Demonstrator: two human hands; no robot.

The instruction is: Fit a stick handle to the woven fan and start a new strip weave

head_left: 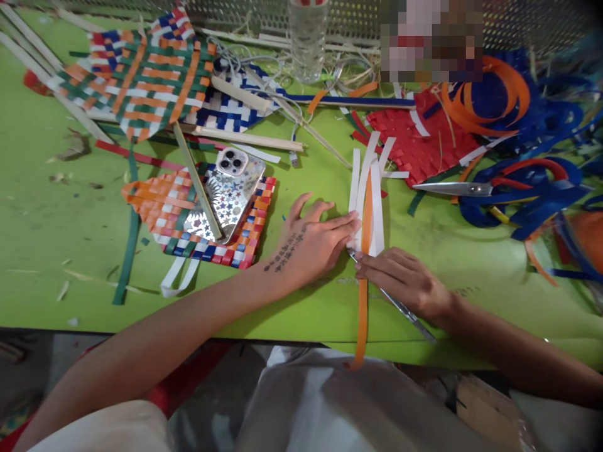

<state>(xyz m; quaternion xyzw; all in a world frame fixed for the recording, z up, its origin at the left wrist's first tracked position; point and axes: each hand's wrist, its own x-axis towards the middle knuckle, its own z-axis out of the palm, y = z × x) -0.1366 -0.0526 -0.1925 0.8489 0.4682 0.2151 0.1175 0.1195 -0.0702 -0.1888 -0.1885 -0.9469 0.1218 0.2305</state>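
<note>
Several white strips (377, 207) lie side by side on the green table, fanned out at their far ends. An orange strip (362, 314) runs among them and hangs over the table's front edge. My left hand (315, 242) lies on the left side of the white strips, its fingers spread and fingertips pressing near their lower ends. My right hand (409, 279) is closed around a thin metal tool (407, 312), whose tip touches the strips' lower ends close to my left fingertips. The right fingers partly cover the orange strip.
A phone (235, 194) and a wooden stick lie on a woven piece (164, 207) at the left. Scissors (452, 188) lie right of the strips, beside a red woven piece (424, 138) and blue coils (504, 194). A clear bottle (307, 44) stands behind.
</note>
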